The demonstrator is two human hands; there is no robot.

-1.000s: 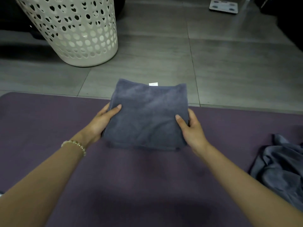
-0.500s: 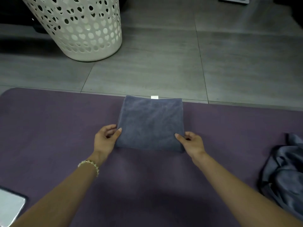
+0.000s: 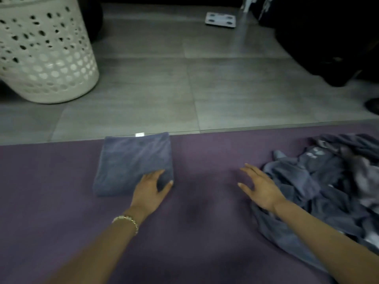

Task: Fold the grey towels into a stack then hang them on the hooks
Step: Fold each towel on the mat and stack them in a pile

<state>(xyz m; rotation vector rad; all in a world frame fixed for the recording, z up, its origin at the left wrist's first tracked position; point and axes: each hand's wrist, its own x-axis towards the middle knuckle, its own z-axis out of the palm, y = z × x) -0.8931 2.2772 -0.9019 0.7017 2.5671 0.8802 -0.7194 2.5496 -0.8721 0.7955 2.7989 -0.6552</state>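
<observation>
One folded towel [image 3: 133,162] lies under the flat left hand [image 3: 150,189]; spread right hand [image 3: 260,187] nears unfolded pile [image 3: 320,181]; hanging remains.

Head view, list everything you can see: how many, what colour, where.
folded towel: one, grey, far edge of the mat, left of centre
tag: one, white, on the folded towel's far edge
towel pile: one heap, grey, unfolded, right side of the mat; number of towels unclear
mat: one, purple, across the foreground
laundry basket: one, cream, perforated, on the floor, far left
scale: one, white, on the floor, far centre
floor: grey tiles, beyond the mat
bracelet: one, pale beads, left wrist
left hand: one, fingers resting on the folded towel's near right corner
right hand: one, fingers spread, at the towel pile's left edge
</observation>
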